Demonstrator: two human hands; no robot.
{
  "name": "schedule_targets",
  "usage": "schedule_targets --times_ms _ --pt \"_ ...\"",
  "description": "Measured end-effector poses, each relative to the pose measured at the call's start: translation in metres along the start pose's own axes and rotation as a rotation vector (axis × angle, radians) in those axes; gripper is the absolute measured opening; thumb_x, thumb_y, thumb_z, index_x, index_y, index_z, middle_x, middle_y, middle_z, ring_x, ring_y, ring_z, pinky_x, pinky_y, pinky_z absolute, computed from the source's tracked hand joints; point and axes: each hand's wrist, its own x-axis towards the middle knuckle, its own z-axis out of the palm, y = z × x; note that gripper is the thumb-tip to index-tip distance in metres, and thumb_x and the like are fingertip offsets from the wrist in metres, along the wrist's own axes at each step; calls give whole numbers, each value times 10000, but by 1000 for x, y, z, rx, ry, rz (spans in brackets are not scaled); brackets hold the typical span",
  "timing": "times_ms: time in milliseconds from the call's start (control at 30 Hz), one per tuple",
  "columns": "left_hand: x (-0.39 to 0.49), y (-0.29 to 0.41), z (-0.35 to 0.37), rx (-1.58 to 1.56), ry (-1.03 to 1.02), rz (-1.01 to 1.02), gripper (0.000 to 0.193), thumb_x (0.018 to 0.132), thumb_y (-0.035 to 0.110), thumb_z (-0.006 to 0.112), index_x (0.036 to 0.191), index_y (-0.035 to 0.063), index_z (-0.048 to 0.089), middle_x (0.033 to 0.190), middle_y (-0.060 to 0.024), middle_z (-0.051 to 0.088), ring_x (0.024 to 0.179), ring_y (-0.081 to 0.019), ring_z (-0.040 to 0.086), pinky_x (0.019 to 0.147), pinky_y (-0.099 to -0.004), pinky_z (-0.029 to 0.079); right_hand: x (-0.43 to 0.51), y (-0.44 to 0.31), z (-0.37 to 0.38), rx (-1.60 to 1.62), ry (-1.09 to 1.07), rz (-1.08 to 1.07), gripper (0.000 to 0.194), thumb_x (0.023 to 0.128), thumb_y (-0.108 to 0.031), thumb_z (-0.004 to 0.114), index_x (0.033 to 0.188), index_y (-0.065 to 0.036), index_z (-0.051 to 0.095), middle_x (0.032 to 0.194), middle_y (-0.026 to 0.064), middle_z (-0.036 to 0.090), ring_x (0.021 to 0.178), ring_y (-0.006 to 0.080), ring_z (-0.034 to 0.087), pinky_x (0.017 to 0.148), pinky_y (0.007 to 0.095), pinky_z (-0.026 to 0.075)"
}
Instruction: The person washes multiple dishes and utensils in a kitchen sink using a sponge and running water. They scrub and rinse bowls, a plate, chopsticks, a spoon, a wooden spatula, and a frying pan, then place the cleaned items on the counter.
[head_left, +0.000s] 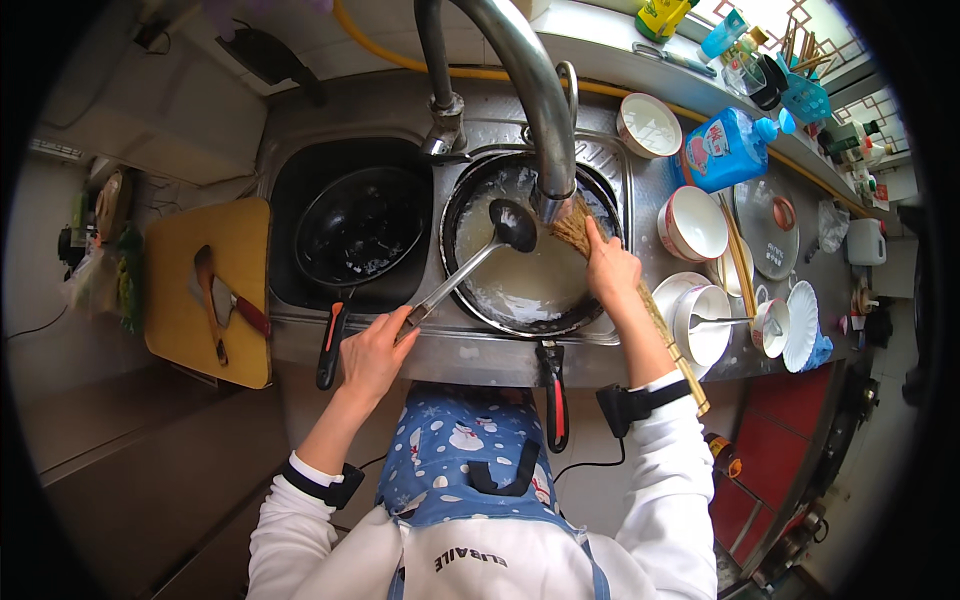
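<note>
My left hand (373, 358) grips the handle of a metal ladle (457, 279), whose dark bowl is over a wok (448, 247) of cloudy water in the right sink basin. My right hand (611, 270) is closed on a straw brush (571, 227); its bristles are at the faucet spout (556, 196), above the wok's right side, and its long handle runs back beside my forearm. The wok's black and red handle (556, 397) sticks out over the counter's front edge. Whether the brush touches the water I cannot tell.
A black pan (360, 225) lies in the left basin. Further left, a yellow cutting board (169, 300) holds a knife (250, 313) and a wooden utensil (210, 300). To the right are several bowls (694, 223), a blue soap bottle (720, 154), chopsticks (739, 259) and a glass lid (765, 225).
</note>
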Motion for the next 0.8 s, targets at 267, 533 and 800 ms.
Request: schedule_targets --times_ms 267,533,800 --pt "10 -5 2 202 -16 114 331 750 260 718 1008 80 615 695 -46 566 575 -219 583 501 -307 441 -29 -12 -34 106 -77 -210 790 754 -244 662 1424 -323 252 941 150 615 804 320 647 686 431 520" --pt "11 -15 -3 238 98 245 324 725 265 732 965 82 614 653 -31 503 510 -192 526 466 -292 413 -26 -28 -19 -35 141 -302 546 862 -70 450 1344 -324 413 871 149 575 717 299 636 611 406 505" --pt "4 -21 -3 191 89 212 310 719 260 734 956 100 615 647 -23 502 508 -194 522 467 -293 413 13 -7 -1 -34 90 -51 510 884 -87 416 1333 -328 426 901 137 570 747 310 642 636 411 506"
